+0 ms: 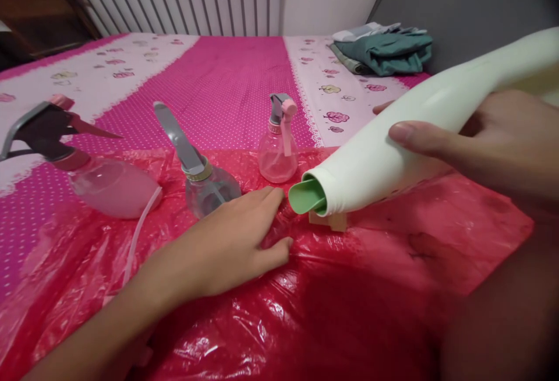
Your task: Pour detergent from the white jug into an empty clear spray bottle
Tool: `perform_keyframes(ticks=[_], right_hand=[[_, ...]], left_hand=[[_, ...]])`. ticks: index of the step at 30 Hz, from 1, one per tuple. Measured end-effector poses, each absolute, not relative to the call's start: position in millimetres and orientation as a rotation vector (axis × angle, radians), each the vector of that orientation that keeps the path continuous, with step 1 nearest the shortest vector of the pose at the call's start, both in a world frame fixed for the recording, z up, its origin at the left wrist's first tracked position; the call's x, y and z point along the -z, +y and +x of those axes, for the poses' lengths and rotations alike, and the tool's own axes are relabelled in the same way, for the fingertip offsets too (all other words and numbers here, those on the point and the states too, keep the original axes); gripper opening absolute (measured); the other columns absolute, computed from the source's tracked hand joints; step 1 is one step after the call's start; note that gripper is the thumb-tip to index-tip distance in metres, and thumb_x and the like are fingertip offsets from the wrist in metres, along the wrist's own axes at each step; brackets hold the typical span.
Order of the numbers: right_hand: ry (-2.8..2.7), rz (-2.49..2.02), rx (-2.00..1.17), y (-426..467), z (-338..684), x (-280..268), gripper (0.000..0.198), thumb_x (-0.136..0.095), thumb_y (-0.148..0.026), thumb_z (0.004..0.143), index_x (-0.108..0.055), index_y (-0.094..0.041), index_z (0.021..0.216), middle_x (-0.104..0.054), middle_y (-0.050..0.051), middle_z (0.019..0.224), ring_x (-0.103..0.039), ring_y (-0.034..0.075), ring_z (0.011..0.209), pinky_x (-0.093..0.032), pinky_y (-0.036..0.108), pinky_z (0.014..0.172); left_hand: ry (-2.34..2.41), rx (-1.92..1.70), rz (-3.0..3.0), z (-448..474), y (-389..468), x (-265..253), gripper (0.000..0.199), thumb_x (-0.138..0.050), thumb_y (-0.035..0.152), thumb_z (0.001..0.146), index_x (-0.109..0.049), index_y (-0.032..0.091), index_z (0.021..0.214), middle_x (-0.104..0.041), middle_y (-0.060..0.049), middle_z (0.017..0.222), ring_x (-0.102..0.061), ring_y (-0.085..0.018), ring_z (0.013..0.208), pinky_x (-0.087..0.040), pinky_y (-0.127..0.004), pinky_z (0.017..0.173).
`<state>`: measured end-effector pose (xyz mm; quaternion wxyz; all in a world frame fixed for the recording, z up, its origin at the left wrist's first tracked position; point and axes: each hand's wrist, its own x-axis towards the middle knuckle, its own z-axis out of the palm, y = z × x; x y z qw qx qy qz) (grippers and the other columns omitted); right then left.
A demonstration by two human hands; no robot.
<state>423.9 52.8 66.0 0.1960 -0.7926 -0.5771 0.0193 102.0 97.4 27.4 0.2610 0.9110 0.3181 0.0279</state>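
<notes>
My right hand (454, 136) is wrapped round a cream-white plastic jug (379, 159), tilted with its mouth down to the left. A green pouring spout (308, 196) sticks out of that mouth. My left hand (244, 235) reaches over the red plastic sheet (244, 323), fingers stretched and thumb apart, its fingertips just left of the spout. Behind it sits a grey spray bottle (205, 186), partly hidden by the hand. A small clear spray bottle with a pink trigger (278, 151) stands upright beyond. At left, a larger pink-and-grey spray bottle (113, 186) leans over.
A thin tube (140, 235) runs down from the left bottle. Below the jug's mouth lies a small yellowish piece (329, 221). The sheet covers part of a pink patterned bedspread (236, 78). Folded clothes (384, 49) lie at the back right, near a grey headboard (471, 14).
</notes>
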Motion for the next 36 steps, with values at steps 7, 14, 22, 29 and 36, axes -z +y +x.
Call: perform_keyframes(ticks=[7, 14, 22, 29, 36], right_hand=[[-1.55, -2.354, -0.013, 49.9, 416.7, -69.4, 0.124, -0.024, -0.128, 0.041, -0.063, -0.014, 0.069, -0.051, 0.008, 0.061, -0.04, 0.012, 0.044, -0.027, 0.032, 0.042], [-1.611, -2.158, 0.225, 42.0, 421.9, -64.6, 0.107, -0.039, -0.12, 0.063, -0.064, -0.017, 0.078, -0.057, 0.007, 0.07, -0.05, 0.014, 0.063, -0.04, 0.036, 0.064], [-1.497, -2.332, -0.116, 58.4, 405.9, -70.2, 0.128, -0.025, -0.128, 0.038, -0.066, -0.012, 0.074, -0.055, 0.008, 0.066, -0.047, 0.015, 0.047, -0.032, 0.031, 0.042], [-1.522, -2.112, -0.245, 67.4, 413.2, -51.3, 0.105, -0.051, -0.112, 0.07, -0.073, -0.019, 0.113, -0.069, 0.006, 0.107, -0.066, 0.02, 0.083, -0.045, 0.025, 0.056], [-1.544, -2.056, -0.286, 60.1, 402.4, -63.1, 0.093, -0.054, -0.1, 0.078, -0.071, -0.015, 0.112, -0.067, 0.007, 0.101, -0.062, 0.017, 0.079, -0.04, 0.02, 0.056]], left_hand=[[0.863, -0.1, 2.468, 108.8, 94.6, -23.6, 0.017, -0.051, 0.036, 0.093, -0.055, 0.021, 0.101, -0.07, -0.012, 0.107, -0.068, -0.03, 0.096, -0.054, -0.045, 0.082], [0.846, -0.108, 2.48, 108.0, 96.3, -21.0, 0.017, -0.051, 0.035, 0.095, -0.056, 0.021, 0.104, -0.071, -0.012, 0.108, -0.069, -0.03, 0.095, -0.053, -0.044, 0.08], [0.91, -0.066, 2.461, 106.0, 97.8, -24.3, 0.017, -0.05, 0.038, 0.095, -0.053, 0.021, 0.1, -0.069, -0.011, 0.105, -0.068, -0.03, 0.093, -0.049, -0.043, 0.075], [0.9, -0.114, 2.44, 105.3, 102.2, -23.3, 0.016, -0.052, 0.038, 0.094, -0.054, 0.023, 0.099, -0.071, -0.009, 0.102, -0.069, -0.03, 0.09, -0.051, -0.045, 0.078], [0.821, -0.162, 2.431, 102.8, 105.0, -22.1, 0.02, -0.057, 0.041, 0.098, -0.058, 0.025, 0.111, -0.076, -0.007, 0.11, -0.072, -0.03, 0.093, -0.056, -0.044, 0.082]])
